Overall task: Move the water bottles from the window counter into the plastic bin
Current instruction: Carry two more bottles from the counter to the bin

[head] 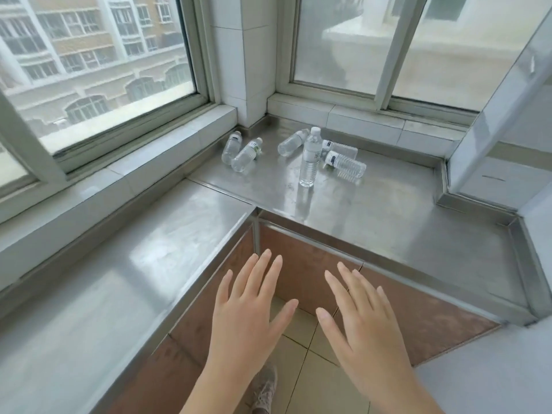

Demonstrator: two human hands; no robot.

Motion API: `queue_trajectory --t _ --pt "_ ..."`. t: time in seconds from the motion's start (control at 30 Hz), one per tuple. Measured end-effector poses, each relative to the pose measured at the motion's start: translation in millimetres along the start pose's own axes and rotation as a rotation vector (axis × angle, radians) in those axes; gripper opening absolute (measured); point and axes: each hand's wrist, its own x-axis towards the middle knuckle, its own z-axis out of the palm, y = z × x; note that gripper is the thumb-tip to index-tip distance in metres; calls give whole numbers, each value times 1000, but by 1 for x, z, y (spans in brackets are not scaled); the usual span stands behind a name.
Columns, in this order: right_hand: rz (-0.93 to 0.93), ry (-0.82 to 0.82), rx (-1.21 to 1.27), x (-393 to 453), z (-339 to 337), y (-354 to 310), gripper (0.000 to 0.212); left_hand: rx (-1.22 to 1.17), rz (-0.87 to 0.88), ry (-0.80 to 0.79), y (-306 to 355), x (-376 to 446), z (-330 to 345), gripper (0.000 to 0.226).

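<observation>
Several clear water bottles lie in the far corner of the steel window counter (373, 216). One tall bottle (310, 158) stands upright. Two bottles (231, 146) (246, 154) lie side by side at the left, one (292, 142) lies behind the upright one, and two more (340, 148) (345, 164) lie to its right. My left hand (248, 309) and my right hand (361, 318) hover palm down with fingers spread, in front of the counter's inner corner, well short of the bottles and holding nothing. No plastic bin is in view.
The counter is L-shaped, running along two windows that meet at a tiled pillar (239, 55). Brown cabinet fronts (301, 264) sit beneath it. A metal-framed partition (501, 115) rises at the right. A shoe (264, 386) shows on the tiled floor below.
</observation>
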Motion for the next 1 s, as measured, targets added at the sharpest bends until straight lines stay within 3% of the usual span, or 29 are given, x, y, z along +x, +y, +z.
queue_trajectory --t 0.37,0.53,0.8,1.0 --pt "198 -1 -65 177 17 60 65 -67 198 -36 -23 213 90 63" --pt "240 -36 -43 245 28 101 71 -87 196 -43 -17 282 136 63" --pt "182 -156 -77 369 45 174 67 -66 8 -109 -10 379 217 79" --pt "116 -224 -42 428 73 204 63 -231 -184 -172 -5 432 276 110"
